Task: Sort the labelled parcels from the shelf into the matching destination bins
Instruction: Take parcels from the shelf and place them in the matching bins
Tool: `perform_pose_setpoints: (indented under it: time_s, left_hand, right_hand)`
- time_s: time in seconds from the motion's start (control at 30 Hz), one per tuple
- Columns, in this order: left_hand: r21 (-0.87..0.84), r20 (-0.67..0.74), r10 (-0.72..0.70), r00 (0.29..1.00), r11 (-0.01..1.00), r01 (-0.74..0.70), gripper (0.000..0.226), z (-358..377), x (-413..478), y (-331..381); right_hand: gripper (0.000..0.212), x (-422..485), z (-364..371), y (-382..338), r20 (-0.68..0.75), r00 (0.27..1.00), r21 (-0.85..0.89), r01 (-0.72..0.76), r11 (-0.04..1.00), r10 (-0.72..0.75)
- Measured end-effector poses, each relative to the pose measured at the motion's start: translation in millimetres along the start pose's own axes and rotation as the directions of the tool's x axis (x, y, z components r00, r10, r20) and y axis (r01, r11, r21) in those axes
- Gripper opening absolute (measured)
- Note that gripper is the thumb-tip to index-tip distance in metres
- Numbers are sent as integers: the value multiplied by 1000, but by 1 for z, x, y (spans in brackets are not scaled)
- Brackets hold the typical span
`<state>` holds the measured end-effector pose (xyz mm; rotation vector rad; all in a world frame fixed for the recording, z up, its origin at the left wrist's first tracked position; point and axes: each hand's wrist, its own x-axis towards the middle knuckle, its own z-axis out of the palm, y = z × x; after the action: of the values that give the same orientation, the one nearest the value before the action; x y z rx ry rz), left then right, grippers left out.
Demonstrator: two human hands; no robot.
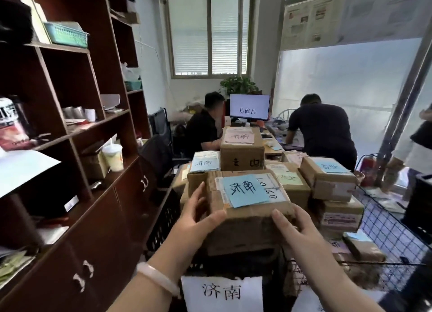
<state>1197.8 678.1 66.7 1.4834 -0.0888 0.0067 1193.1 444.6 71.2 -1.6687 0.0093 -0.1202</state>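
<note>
Nearest, a white paper sign reading 济南 hangs on the near edge of a black plastic crate. A second white sign beside it is cut off and unreadable. Just above the crate's near edge both hands hold a brown cardboard parcel whose blue paper label also reads 济南. The left hand wraps the near-left corner, thumb across the front and fingers along the side. The right hand clasps the near-right corner, fingers curled over the edge. Whether the parcel's weight rests on the pile beneath cannot be told. Label and sign match, so this parcel appears to be at its proper bin and needs only setting down and letting go. Towards the crate's far edge, more stacked cardboard boxes carry 济南 notes, which suggests a good share is sorted. To the right, a black wire-mesh basket holds further labelled boxes, their writing too small to read. The dark wooden shelf on the left shows cups, baskets and papers. No labelled parcel is plainly visible there, so how many remain is unclear.
</note>
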Motion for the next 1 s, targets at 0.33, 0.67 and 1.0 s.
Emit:
perform_pose_setpoints:
  time_s: [0.33,0.67,1.0]
  left_hand:
    - [206,3,73,997,976,-72,103,-20,22,1]
    - [280,-53,142,988,952,-122,91,-16,35,-4]
    - [330,-92,188,978,932,-148,91,-9,34,-6]
  right_hand:
    - [37,23,26,8,-94,994,-108,40,993,-50]
    - [54,34,27,10,-89,993,-198,54,979,-72]
    - [62,38,20,14,-71,992,-312,80,947,-107]
